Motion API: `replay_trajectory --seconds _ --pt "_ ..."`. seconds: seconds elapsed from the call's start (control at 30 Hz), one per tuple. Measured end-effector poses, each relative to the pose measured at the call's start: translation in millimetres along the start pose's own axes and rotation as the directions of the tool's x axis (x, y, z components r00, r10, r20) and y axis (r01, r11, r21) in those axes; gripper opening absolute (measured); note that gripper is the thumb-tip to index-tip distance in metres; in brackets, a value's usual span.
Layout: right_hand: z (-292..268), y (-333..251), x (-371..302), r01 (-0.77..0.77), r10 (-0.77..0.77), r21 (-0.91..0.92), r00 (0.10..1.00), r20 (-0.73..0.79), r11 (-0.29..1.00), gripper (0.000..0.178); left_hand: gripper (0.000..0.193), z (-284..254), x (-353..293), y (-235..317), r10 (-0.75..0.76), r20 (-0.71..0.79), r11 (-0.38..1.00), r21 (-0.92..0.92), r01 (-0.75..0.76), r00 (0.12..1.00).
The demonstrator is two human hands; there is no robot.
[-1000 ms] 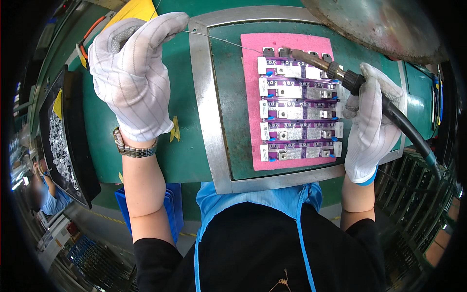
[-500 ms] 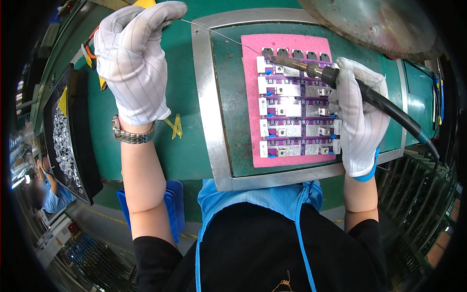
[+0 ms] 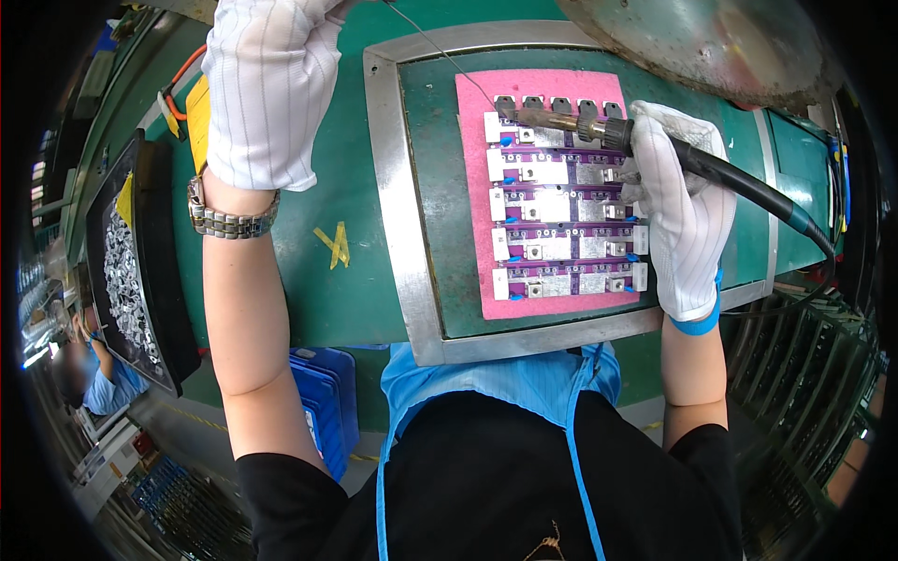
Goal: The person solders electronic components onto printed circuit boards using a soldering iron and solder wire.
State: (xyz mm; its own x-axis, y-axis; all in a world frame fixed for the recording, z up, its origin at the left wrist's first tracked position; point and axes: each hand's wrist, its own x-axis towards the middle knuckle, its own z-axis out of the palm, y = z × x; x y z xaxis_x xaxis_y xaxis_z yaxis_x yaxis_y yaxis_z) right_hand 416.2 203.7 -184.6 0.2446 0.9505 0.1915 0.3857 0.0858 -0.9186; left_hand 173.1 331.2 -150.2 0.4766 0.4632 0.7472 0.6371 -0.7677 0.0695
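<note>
My left hand (image 3: 267,93), in a white striped glove, is raised at the upper left, its fingertips partly cut off by the top edge. Solder wire (image 3: 432,42) runs from its fingers down to the top row of purple circuit boards (image 3: 561,232). In my gloved right hand (image 3: 687,224) is a soldering iron (image 3: 748,179), gripped by its black handle. Its tip meets the wire's end beside the leftmost black component on that row; whether they touch, I cannot tell. The boards lie in several rows on a pink foam sheet (image 3: 480,210) and carry white blocks and silver plates.
A metal frame (image 3: 398,206) surrounds the foam on the green table (image 3: 360,299). A black tray (image 3: 164,252) of small metal parts stands at the left, near orange-handled pliers (image 3: 170,103). A large rounded metal thing (image 3: 702,47) overhangs the upper right. Blue bins (image 3: 332,393) sit below the table edge.
My left hand has moved up, its fingers now partly past the top edge, and the wire hangs more steeply. The iron and my right hand have shifted slightly left with the boards in view.
</note>
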Motion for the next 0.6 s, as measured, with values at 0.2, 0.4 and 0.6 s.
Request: replay_trajectory --seconds 0.2,0.4,0.6 --pt "-2 2 1 -0.004 0.004 0.077 1.000 -0.001 0.997 0.020 0.020 -2 11 7 -0.008 0.031 0.999 0.042 0.007 0.999" --pt "-9 12 3 0.188 -0.164 -0.270 0.980 0.108 0.944 0.031 0.013 -9 27 13 0.045 0.141 0.989 0.132 -0.064 0.989" --pt "-9 13 5 0.239 -0.205 -0.280 0.968 0.145 0.930 0.042 0.015 -5 29 1 0.076 0.138 0.997 -0.007 -0.076 0.987"
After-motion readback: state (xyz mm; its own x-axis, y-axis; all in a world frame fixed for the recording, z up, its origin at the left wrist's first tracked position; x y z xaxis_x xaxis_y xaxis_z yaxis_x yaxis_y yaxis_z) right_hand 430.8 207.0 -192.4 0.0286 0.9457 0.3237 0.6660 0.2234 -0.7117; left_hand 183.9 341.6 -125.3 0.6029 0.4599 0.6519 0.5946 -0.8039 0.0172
